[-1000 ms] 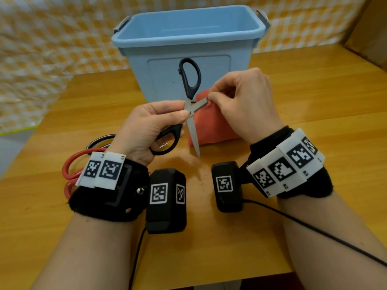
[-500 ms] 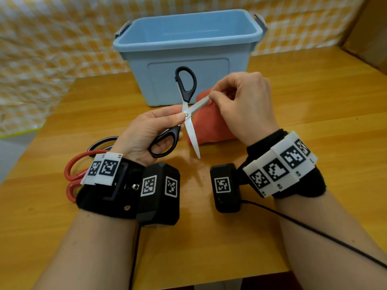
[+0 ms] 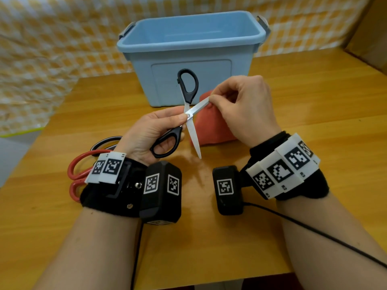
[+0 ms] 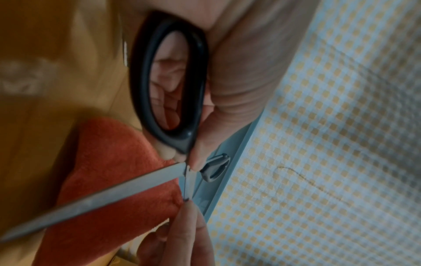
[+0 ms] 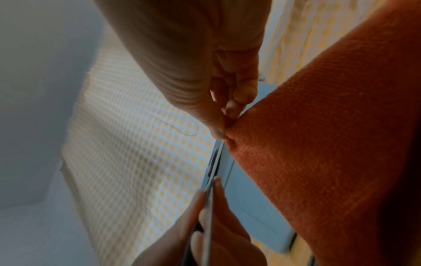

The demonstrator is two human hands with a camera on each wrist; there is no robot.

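Observation:
Black-handled scissors (image 3: 189, 116) are held above the table with their blades spread into an X. My left hand (image 3: 180, 122) grips the lower handle loop (image 4: 168, 79) and pinches the pivot with thumb and finger. The right hand (image 3: 211, 100) pinches the tip of the upper blade (image 5: 214, 171). The other blade (image 3: 194, 141) points down toward the table, and the free handle stands up in front of the bin. An orange-red cloth (image 3: 211, 130) lies folded on the table just behind the blades, close to the right fingertips (image 5: 230, 109).
A light blue plastic bin (image 3: 188, 45) stands open at the back of the wooden table (image 3: 314, 126). Red-handled scissors (image 3: 77, 170) and another black-handled pair (image 3: 104, 142) lie under my left wrist. A checked cloth hangs behind the table.
Both hands keep their hold on the scissors. The right fingers now sit slightly farther out along the blade, and the whole view has shifted a little.

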